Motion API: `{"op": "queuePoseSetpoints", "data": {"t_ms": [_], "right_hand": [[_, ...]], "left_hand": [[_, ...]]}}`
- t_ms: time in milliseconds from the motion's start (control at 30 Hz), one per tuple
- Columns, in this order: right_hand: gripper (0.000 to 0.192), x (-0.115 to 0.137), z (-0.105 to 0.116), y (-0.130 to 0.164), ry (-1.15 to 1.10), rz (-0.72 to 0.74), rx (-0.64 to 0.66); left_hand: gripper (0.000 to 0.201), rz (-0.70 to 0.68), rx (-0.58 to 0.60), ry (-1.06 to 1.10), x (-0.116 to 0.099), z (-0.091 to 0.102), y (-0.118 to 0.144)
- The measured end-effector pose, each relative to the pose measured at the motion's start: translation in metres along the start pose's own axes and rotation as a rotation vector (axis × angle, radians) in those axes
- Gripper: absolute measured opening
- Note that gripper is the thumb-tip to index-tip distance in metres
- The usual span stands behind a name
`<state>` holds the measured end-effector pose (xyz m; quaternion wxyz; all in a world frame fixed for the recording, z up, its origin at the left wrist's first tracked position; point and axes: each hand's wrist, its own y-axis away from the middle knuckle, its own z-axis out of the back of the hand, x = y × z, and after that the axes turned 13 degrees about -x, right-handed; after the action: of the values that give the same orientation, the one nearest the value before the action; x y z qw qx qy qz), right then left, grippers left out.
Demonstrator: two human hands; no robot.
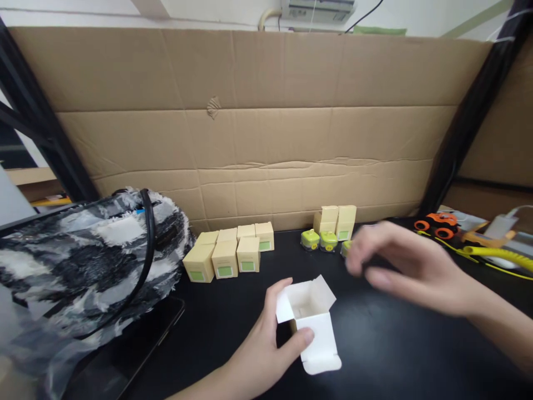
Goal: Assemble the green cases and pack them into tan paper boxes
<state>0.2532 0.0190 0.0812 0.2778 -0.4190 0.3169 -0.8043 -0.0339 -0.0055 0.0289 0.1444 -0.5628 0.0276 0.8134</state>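
My left hand (pixel 277 339) is closed around a small carton (pixel 318 339) near the middle of the table. The carton stands with its flaps spread, showing a white inside; my thumb lies on the front flap. To the right, my right hand (pixel 400 269) is blurred over the table, thumb and curved fingers apart with nothing visible between them. Partly behind its fingertips is a small green item (pixel 345 249). Two similar green items with clear lower parts, one a green-lidded piece (pixel 310 239) and the other its twin (pixel 328 241), sit just left of it.
Several closed cream boxes (pixel 225 261) with green labels stand at left. More cream boxes (pixel 346 221) stand against the cardboard wall (pixel 266 133). A black-and-white furry bag (pixel 104 250) and dark phone-like device (pixel 166 325) lie left. An orange toy car (pixel 438 225) and yellow coiled cord (pixel 495 253) lie right.
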Motion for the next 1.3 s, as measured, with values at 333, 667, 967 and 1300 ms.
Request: {"op": "queuePoseSetpoints", "data": {"t_ms": [333,667,967,1300], "right_hand": [[0.03,-0.099,0.009,-0.023,0.336,-0.193,0.357],[0.047,-0.019,-0.038,-0.012,0.055,-0.064,0.015],[0.038,0.028,-0.068,0.018,-0.044,0.142,0.051],[0.049,0.039,-0.075,0.018,-0.16,0.365,0.119]], "left_hand": [[0.068,0.014,-0.007,0.019,0.003,-0.002,-0.002],[0.08,0.035,-0.017,0.089,0.001,-0.003,-0.002],[0.064,-0.084,-0.029,0.068,0.009,-0.005,-0.001],[0.06,-0.167,-0.048,0.088,0.015,-0.008,-0.002]]}}
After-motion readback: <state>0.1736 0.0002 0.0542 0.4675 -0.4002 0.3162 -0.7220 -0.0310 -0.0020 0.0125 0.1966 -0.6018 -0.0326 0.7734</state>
